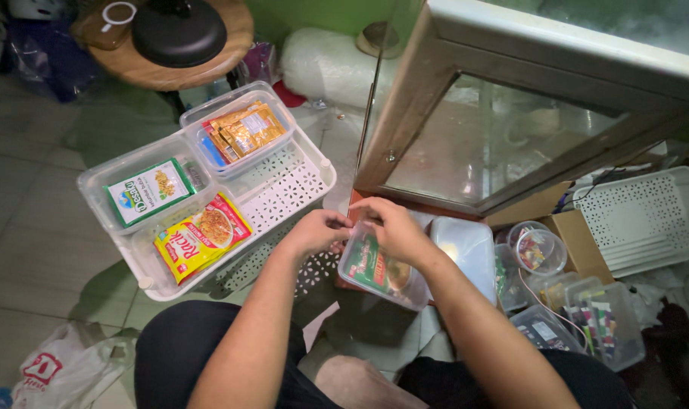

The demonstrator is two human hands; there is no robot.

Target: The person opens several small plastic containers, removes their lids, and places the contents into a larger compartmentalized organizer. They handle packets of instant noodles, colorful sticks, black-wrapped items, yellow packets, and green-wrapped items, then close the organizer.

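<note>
Plainly mid-handling, judging by the pose: left hand (314,231) and right hand (396,227) brought together, fingertips meeting over the far rim of a small clear tub (350,274). Fingers of both curled inward, yet hidden by the knuckles; impossible to tell whether clamped on the rim, on the top edge of the green-and-red packet (376,269) inside, or on nothing at all. Tub itself directly beneath the grip, tilted toward the body, resting low above the floor between the knees.

Off to the left of the grip, a white perforated tray (288,189) carrying a yellow-and-red packet (201,236), a green packet (148,191) in its own clear tub, and a further tub of gold sachets (242,129). Just to the right of the grip, touching or nearly so, a lidded clear box (466,250); beyond that, a round clear pot (537,250) and a cardboard box (583,235). Straight ahead of the knuckles, the wooden frame of a glass cabinet (405,121).

As a judgement only: fine fingertip work at the tub's mouth, needing the tub kept steady and the packet kept from snagging on the rim.
</note>
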